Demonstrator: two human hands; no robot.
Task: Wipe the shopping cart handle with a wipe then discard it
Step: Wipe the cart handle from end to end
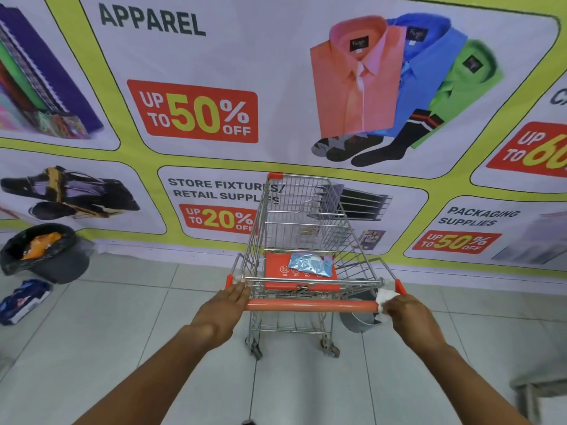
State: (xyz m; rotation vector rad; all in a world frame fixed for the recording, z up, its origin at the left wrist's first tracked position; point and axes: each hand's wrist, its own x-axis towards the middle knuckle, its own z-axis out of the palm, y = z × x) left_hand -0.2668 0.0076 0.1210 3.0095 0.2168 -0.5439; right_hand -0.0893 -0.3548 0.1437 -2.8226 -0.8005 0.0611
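Head view: wire shopping cart [302, 240] on tiled floor [129, 332], facing printed sale banner [214, 56] on wall. Orange handle [310, 305] runs across rear of cart, nearest camera. Left hand [224, 311] at handle's left end, fingers [241, 291] extended fwd and laid over bar near orange corner cap, not curled tight; nothing else held. Right hand [406, 314] at handle's right end, fingers closed around white wipe [383, 299], wipe bunched and pressed against bar end. Orange child-seat flap [276, 273] upright behind handle, silvery-blue wipe pkt [310, 263] resting against it. Black-lined bin [43, 251] on floor at left by wall, well apart from cart, orange item inside. Blue pkg [23, 299] on floor just in front of bin.
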